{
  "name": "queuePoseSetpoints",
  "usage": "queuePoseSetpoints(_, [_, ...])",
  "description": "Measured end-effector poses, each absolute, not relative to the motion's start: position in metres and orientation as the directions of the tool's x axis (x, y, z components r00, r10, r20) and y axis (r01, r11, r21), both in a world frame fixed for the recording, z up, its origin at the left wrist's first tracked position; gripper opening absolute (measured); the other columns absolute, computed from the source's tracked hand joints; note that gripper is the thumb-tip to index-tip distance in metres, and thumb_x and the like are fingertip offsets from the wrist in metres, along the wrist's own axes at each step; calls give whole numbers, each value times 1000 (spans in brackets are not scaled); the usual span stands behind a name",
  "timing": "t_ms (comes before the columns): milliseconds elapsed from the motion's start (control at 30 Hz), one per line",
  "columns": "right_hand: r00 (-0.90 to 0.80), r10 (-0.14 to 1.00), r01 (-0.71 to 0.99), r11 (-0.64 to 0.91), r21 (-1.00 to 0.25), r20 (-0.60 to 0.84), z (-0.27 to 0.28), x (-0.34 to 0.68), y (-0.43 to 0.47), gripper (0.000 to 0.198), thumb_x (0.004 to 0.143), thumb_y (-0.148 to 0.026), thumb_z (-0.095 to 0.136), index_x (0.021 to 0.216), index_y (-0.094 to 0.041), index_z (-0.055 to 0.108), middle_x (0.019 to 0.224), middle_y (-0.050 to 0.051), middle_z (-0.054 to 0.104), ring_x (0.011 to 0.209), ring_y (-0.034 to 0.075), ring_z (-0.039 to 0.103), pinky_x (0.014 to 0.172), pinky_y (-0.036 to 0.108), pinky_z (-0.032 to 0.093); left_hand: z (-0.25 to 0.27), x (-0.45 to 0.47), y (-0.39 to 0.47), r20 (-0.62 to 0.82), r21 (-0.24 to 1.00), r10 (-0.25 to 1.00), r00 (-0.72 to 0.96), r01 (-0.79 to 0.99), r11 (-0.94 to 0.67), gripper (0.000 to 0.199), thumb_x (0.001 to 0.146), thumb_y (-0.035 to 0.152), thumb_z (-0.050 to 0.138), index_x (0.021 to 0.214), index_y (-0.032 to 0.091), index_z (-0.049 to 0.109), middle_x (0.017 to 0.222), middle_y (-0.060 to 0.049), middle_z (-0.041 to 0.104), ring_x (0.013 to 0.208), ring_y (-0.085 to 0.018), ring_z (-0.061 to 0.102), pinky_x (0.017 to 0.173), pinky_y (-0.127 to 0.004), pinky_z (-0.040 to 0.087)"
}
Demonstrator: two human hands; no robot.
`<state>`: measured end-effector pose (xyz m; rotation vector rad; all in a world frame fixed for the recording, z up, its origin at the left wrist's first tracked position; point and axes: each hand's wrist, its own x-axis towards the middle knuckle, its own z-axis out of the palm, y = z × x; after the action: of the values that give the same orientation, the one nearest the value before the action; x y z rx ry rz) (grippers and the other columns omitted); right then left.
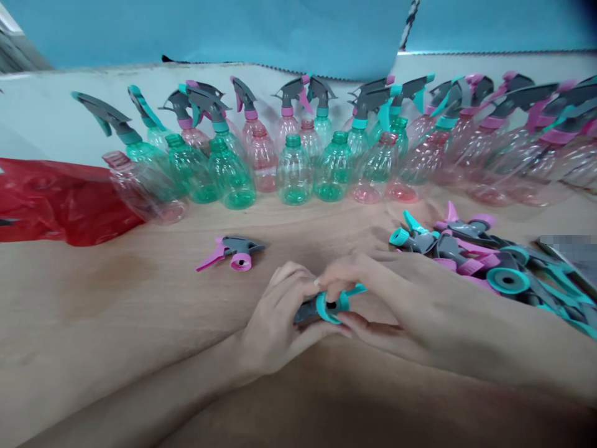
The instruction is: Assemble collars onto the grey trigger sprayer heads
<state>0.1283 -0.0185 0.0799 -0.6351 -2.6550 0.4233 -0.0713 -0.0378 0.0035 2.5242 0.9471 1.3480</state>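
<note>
Between my two hands is a grey and teal trigger spray head [332,306], its round collar facing toward me. My left hand [282,317] is closed around the grey body. The fingers and thumb of my right hand [377,292] pinch the teal collar, and a teal piece sticks out past them. Part of the spray head is hidden by my fingers. On the table to the left lies a loose grey and pink spray head [236,252], apart from both hands.
A pile of pink, teal and grey spray heads [459,249] lies to the right. Several clear green and pink bottles [295,174] stand along the back, some topped with spray heads. A red plastic bag [69,202] lies at the left on the wooden table [116,311].
</note>
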Motion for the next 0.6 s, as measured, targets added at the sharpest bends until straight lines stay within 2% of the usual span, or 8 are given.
queuePoseSetpoints(100, [-837,487,415,862,-290,250,83,126,-20,17,90,-14,48,105,-17,56,94,4,69,86,18,62,66,29,45,3,-72,-38,713,381,570,408,457,-803,27,91,42,57,99,17,54,82,-4,61,78,-18,55,70,-31,47])
queuePoseSetpoints(233, [-807,493,475,869,-139,324,79,123,-20,18,91,-18,43,93,-16,61,82,6,69,73,19,60,55,29,40,6,-72,-38,710,418,590,385,444,-793,23,89,37,63,98,17,55,80,-2,61,76,-17,54,68,-30,47])
queuePoseSetpoints(333, [-807,474,485,872,-63,353,76,122,-23,17,90,-15,44,87,-16,61,76,5,67,70,20,59,52,29,38,8,-70,-38,708,441,604,366,439,-783,21,86,32,67,96,18,55,79,-2,62,75,-17,55,67,-30,47])
queuePoseSetpoints(400, [-813,475,477,875,-80,337,76,123,-25,14,89,-12,46,86,-16,60,77,4,67,71,20,60,53,29,38,8,-70,-38,713,429,592,375,434,-792,22,86,35,66,94,18,55,79,-2,62,74,-17,55,67,-30,47])
queuePoseSetpoints(500, [-801,514,471,857,-207,306,77,124,-28,9,85,-11,54,90,-17,59,83,3,67,71,17,61,54,28,39,7,-70,-38,698,412,592,403,449,-793,24,86,39,66,93,19,56,77,-2,62,74,-17,55,66,-30,46])
queuePoseSetpoints(600, [-785,547,456,828,-327,291,78,124,-27,14,85,-11,55,97,-16,59,87,2,67,72,16,61,54,27,39,6,-71,-38,689,419,603,403,457,-785,23,86,37,67,98,19,57,79,-2,62,74,-18,55,66,-31,47])
